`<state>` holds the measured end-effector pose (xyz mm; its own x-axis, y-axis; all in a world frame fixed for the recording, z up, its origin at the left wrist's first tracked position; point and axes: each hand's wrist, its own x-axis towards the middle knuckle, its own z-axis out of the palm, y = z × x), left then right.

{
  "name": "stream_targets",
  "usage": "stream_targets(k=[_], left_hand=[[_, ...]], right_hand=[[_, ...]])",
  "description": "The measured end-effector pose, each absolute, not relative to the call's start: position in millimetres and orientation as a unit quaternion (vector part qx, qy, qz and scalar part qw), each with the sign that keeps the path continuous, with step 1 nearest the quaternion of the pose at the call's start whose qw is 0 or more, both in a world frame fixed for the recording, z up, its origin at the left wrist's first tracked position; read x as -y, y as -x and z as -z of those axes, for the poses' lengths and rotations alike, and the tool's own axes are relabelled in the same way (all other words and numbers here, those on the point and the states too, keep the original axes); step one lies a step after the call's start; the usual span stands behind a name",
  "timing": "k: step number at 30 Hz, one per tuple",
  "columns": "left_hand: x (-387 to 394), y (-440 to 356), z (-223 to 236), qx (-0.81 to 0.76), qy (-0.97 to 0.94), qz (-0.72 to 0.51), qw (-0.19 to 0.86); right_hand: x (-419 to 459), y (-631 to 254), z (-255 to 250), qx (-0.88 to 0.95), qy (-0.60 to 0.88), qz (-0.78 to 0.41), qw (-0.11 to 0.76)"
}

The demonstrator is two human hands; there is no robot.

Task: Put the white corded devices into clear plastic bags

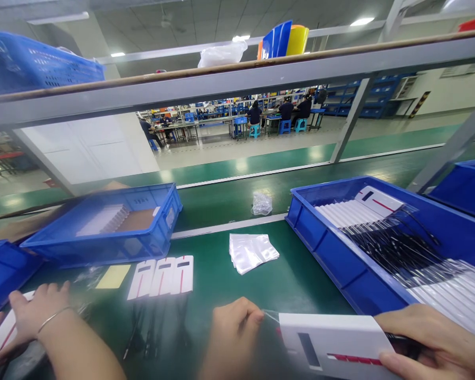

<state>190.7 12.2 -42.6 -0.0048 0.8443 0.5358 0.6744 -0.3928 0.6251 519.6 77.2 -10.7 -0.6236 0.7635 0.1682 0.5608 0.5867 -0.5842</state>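
Observation:
My right hand (431, 338) is closed round the right end of a flat white plastic device (336, 338) with a dark window, a red stripe and a black cable. My left hand (235, 330), partly blurred, pinches a corner of a clear plastic bag (271, 315) at the device's left end. How far the bag covers the device I cannot tell. Beyond my hands lies a stack of clear flat bags (253, 252). Three similar white devices (161, 278) lie side by side to the left, their dark cables trailing towards me.
At far left a co-worker's hands (43, 311) hold another white device. Blue bins hold white devices: one at left (154, 237), one at right (324, 264) with black cables. A yellow paper (113, 276) and crumpled plastic (262, 203) lie on the green bench. A shelf (237, 79) crosses above.

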Motion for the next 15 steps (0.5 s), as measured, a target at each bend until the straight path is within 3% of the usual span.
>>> stream_targets(k=[9, 15], left_hand=[[-12.0, -192.9, 38.7, -0.525, -0.681, -0.484, 0.161], [-12.9, -198.9, 36.1, -0.506, -0.669, -0.511, 0.184]], right_hand=[[-81.9, -505.6, -0.7, 0.857, 0.370, -0.284, 0.217], [-72.7, -491.6, -26.9, 0.846, 0.436, -0.297, 0.071]])
